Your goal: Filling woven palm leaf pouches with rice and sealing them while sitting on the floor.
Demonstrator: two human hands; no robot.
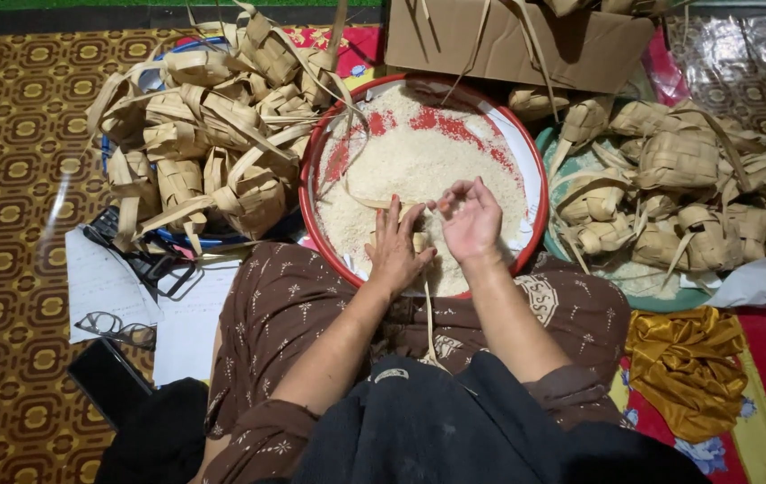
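A round red basin (309, 170) of white rice (410, 166) sits on the floor in front of my crossed legs. Both hands are over its near side. My left hand (396, 246) grips a small woven palm-leaf pouch (419, 240), mostly hidden by my fingers, with a leaf strip trailing down from it. My right hand (471, 220) is cupped just beside it, fingers curled at the pouch's top; whether it holds rice I cannot tell.
A heap of woven leaf pouches (208, 134) fills a blue-rimmed tray at left. More pouches (670, 179) lie on a green tray at right. A cardboard box (517, 40) stands behind. Papers, eyeglasses (118, 327), a phone (109, 376) and gold cloth (688, 363) lie nearby.
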